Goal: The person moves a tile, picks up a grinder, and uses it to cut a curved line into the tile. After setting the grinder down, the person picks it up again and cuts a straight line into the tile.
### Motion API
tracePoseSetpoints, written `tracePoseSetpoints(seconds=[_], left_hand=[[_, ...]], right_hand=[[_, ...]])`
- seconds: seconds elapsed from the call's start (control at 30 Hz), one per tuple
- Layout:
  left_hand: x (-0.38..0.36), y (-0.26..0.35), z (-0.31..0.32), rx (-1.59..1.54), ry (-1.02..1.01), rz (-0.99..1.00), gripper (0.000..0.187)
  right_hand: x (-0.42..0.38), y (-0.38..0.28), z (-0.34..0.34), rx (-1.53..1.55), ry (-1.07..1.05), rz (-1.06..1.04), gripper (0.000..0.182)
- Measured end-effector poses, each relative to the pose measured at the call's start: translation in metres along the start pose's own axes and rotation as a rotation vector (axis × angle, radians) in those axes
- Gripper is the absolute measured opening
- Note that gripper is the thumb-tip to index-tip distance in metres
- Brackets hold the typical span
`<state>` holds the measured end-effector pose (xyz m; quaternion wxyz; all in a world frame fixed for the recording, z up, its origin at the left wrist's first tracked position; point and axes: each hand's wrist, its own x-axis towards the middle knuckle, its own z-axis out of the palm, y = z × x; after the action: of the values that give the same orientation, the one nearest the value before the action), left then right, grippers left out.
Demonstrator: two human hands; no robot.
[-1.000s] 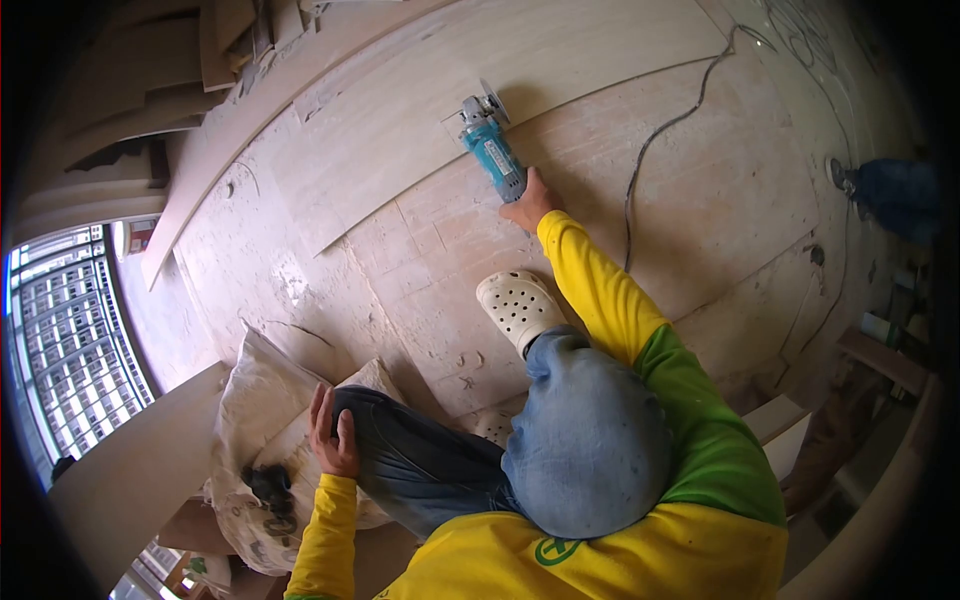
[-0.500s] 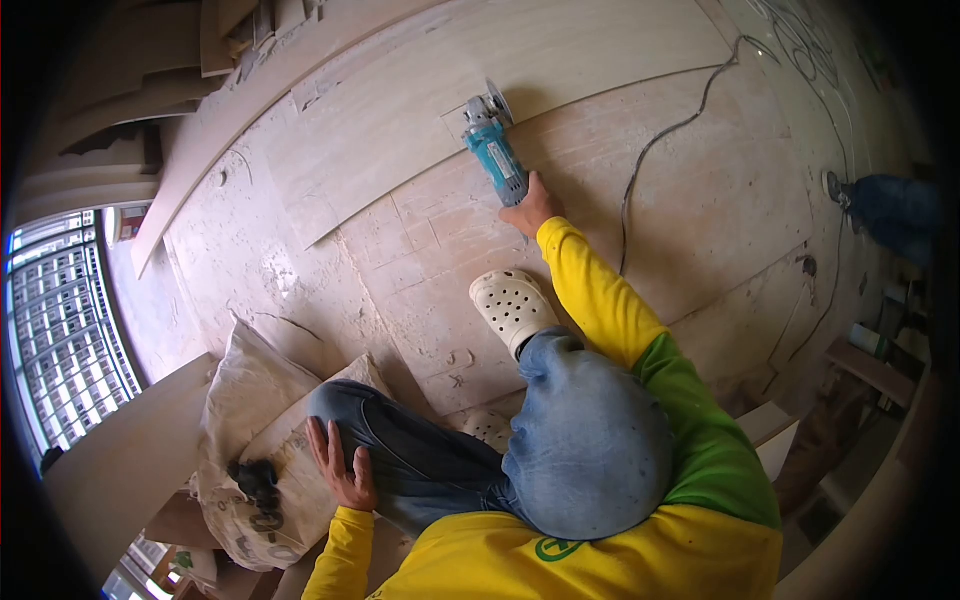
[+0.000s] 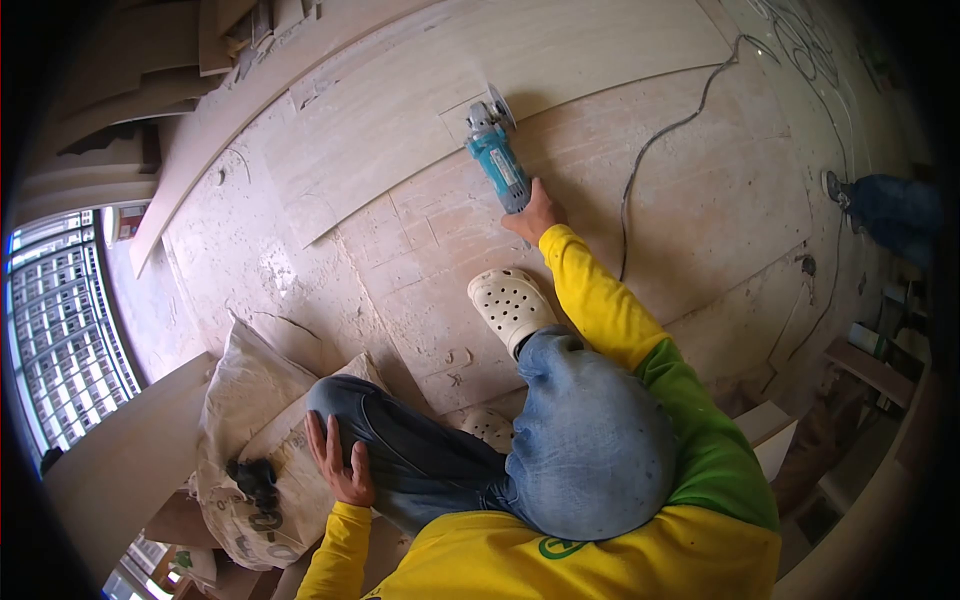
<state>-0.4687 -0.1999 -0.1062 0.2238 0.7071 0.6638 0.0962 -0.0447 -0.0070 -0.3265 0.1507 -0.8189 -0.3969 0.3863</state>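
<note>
My right hand (image 3: 537,215) is wrapped round the rear end of a teal angle grinder (image 3: 497,165). The grinder's disc (image 3: 499,105) stands over a large pale board (image 3: 400,140), close to thin lines marked or cut in its surface, with a faint haze of dust near it. Whether the disc touches the board, I cannot tell. My left hand (image 3: 340,462) rests on my left knee with its fingers spread and nothing in it.
White sacks (image 3: 240,400) lie at lower left beside a board. A dark cable (image 3: 650,145) crosses the floor right of the grinder. Another person's leg (image 3: 890,210) is at far right. Boards (image 3: 110,120) are stacked at upper left.
The grinder and my right hand have shifted very slightly down, towards me. My left hand has stayed on the knee.
</note>
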Motion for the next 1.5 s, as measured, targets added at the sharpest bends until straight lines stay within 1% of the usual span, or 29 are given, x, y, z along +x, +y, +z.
tracePoseSetpoints(seconds=[0.3, 0.37, 0.4, 0.47, 0.6, 0.7, 0.8, 0.87, 0.97, 1.27, 1.5], left_hand=[[-0.004, -0.001, 0.000, -0.009, 0.011, -0.005, 0.057], [-0.005, -0.002, 0.001, -0.011, 0.014, -0.006, 0.057], [-0.005, -0.003, 0.002, -0.008, 0.014, -0.007, 0.057], [-0.006, -0.003, 0.001, -0.002, 0.009, -0.010, 0.057], [-0.004, -0.001, 0.001, -0.009, 0.012, -0.007, 0.056], [-0.002, -0.001, 0.001, -0.012, 0.009, -0.008, 0.056], [-0.001, -0.003, 0.001, -0.008, -0.001, -0.013, 0.056], [0.000, -0.003, 0.001, -0.009, -0.003, -0.013, 0.056], [0.001, -0.002, 0.002, -0.013, -0.002, -0.010, 0.055], [0.000, -0.004, 0.003, -0.007, -0.002, -0.013, 0.056], [0.000, -0.003, 0.003, -0.011, 0.010, -0.030, 0.055]], right_hand=[[-0.001, 0.000, -0.003, 0.023, -0.024, -0.001, 0.096], [-0.004, -0.008, -0.009, 0.021, -0.094, 0.057, 0.098], [-0.001, -0.006, -0.006, 0.022, -0.096, 0.059, 0.098], [0.004, -0.004, -0.001, 0.055, -0.006, -0.004, 0.086], [0.003, -0.011, -0.003, 0.045, 0.027, -0.006, 0.082], [0.009, -0.015, -0.003, 0.025, 0.020, 0.009, 0.082], [0.013, -0.018, -0.007, 0.039, -0.016, -0.004, 0.087], [0.009, -0.029, -0.020, -0.013, -0.117, 0.063, 0.099], [0.011, -0.030, -0.019, -0.039, -0.085, 0.041, 0.100], [0.015, -0.034, -0.022, -0.036, -0.091, 0.036, 0.096], [0.015, -0.036, -0.021, -0.037, -0.088, 0.031, 0.097]])
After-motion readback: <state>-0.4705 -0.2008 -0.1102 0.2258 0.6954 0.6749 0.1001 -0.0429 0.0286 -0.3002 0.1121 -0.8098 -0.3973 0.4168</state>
